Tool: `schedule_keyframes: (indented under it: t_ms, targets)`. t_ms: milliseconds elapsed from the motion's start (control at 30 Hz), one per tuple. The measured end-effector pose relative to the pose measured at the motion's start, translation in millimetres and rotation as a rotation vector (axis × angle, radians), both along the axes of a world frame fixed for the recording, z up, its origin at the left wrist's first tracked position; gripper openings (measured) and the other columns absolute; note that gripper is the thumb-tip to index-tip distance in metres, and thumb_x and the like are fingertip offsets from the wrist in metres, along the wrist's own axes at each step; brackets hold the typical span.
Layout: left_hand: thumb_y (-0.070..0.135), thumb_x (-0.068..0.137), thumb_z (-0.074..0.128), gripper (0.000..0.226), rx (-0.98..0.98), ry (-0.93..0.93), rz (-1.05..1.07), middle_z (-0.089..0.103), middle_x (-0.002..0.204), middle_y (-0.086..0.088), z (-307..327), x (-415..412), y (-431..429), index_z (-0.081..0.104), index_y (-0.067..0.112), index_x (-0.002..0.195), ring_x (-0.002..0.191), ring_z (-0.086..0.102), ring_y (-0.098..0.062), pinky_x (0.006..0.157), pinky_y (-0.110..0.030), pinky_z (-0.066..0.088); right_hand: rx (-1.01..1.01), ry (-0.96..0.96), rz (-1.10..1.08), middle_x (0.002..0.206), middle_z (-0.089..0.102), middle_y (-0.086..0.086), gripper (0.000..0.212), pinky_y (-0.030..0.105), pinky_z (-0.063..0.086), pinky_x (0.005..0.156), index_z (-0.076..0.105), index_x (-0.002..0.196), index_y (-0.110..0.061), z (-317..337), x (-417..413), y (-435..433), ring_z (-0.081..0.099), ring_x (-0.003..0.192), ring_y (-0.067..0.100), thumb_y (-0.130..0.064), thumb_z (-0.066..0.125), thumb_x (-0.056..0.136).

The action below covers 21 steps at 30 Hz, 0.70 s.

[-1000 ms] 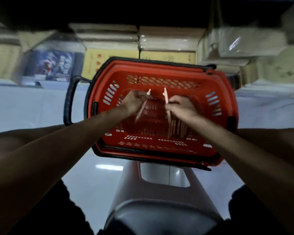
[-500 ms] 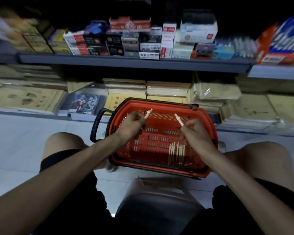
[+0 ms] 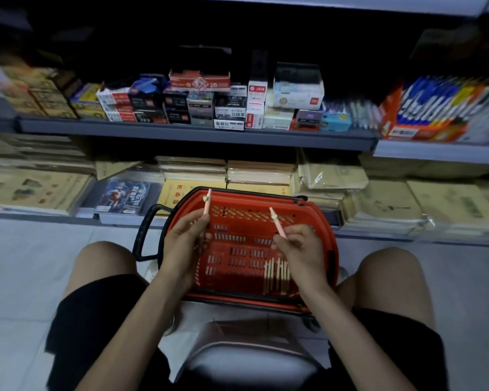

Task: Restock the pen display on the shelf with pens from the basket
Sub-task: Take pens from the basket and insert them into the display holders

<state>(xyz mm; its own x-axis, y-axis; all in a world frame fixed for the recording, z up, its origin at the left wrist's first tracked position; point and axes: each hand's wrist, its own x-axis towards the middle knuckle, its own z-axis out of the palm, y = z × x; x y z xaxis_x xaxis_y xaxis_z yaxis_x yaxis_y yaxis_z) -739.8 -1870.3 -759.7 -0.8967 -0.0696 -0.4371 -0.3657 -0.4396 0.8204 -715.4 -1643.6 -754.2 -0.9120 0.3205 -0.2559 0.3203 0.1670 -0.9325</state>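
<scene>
The shelf (image 3: 198,134) stood beyond the basket (image 3: 318,211) between your knees. Your left hand (image 3: 185,245) gripped a pen (image 3: 207,206) upright over it; your right hand (image 3: 301,249) pinched a second pen (image 3: 277,223). Spare pens (image 3: 277,276) lay inside. They looked light, stiff and slick, best held mid-barrel.

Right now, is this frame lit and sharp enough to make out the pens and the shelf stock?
Head view: dim overall, the recess above the shelf nearly black. Head view centre: left hand, right hand, left pen, right pen and basket read fairly sharp. Head view edges: boxes far left and packs far right are smeared.
</scene>
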Motion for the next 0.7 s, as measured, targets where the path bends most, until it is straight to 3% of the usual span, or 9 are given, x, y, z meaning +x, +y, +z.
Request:
schedule_keyframes:
  t_ms: [133,267,367,467,567,700]
  targets:
    - [0.03,0.09,0.076,0.026,-0.014,-0.041,-0.048,0.058,0.074,-0.009,-5.6,-6.2,1.8,0.071,0.01,0.106,0.063,0.05,-0.02,0.062,-0.03,0.043,-0.019,-0.043,-0.056,0.085,0.076,-0.002,0.006,0.033,0.058,0.078,0.072,0.095,-0.02,-0.4,-4.5,0.0,0.072,0.081,0.011,-0.015,0.076,0.094]
    - [0.038,0.097,0.065,0.024,0.018,-0.072,-0.111,0.063,0.086,-0.007,-14.7,-4.9,4.3,0.07,0.014,0.099,0.068,0.052,-0.021,0.072,-0.037,0.043,-0.07,-0.069,-0.06,0.085,0.075,-0.001,0.006,0.037,0.057,0.082,0.073,0.099,-0.021,-1.5,-2.4,-1.9,0.072,0.082,0.015,-0.022,0.067,0.101]
    - [0.033,0.101,0.055,0.021,-0.017,-0.103,-0.111,0.055,0.071,0.001,-13.5,-1.4,11.7,0.068,0.021,0.09,0.058,0.046,-0.013,0.064,-0.032,0.037,-0.076,-0.083,-0.052,0.082,0.073,-0.003,0.018,0.036,0.054,0.073,0.074,0.098,-0.024,-2.2,-1.4,-4.8,0.067,0.073,0.015,-0.025,0.058,0.106]
    - [0.031,0.106,0.047,0.026,-0.036,-0.13,-0.114,0.047,0.064,0.006,-9.3,1.2,19.1,0.069,0.021,0.096,0.05,0.039,-0.008,0.057,-0.029,0.03,-0.109,-0.107,-0.069,0.072,0.067,-0.004,0.03,0.033,0.047,0.066,0.076,0.096,-0.024,-1.8,-1.9,-6.9,0.06,0.067,0.014,-0.024,0.05,0.11]
    - [0.03,0.108,0.043,0.025,-0.083,-0.168,-0.079,0.043,0.065,0.007,-11.9,0.7,20.8,0.066,0.019,0.105,0.054,0.035,-0.009,0.058,-0.029,0.028,-0.147,-0.128,-0.073,0.063,0.065,-0.002,0.034,0.029,0.044,0.061,0.075,0.095,-0.016,-0.3,-1.7,-5.1,0.059,0.061,0.013,-0.021,0.046,0.111]
    - [0.031,0.108,0.041,0.025,-0.143,-0.183,-0.063,0.045,0.066,0.006,-12.9,2.4,21.9,0.061,0.02,0.101,0.058,0.038,-0.01,0.06,-0.029,0.034,-0.176,-0.123,-0.037,0.064,0.068,0.002,0.035,0.03,0.045,0.058,0.074,0.097,-0.013,1.7,0.2,-2.3,0.061,0.058,0.016,-0.021,0.043,0.111]
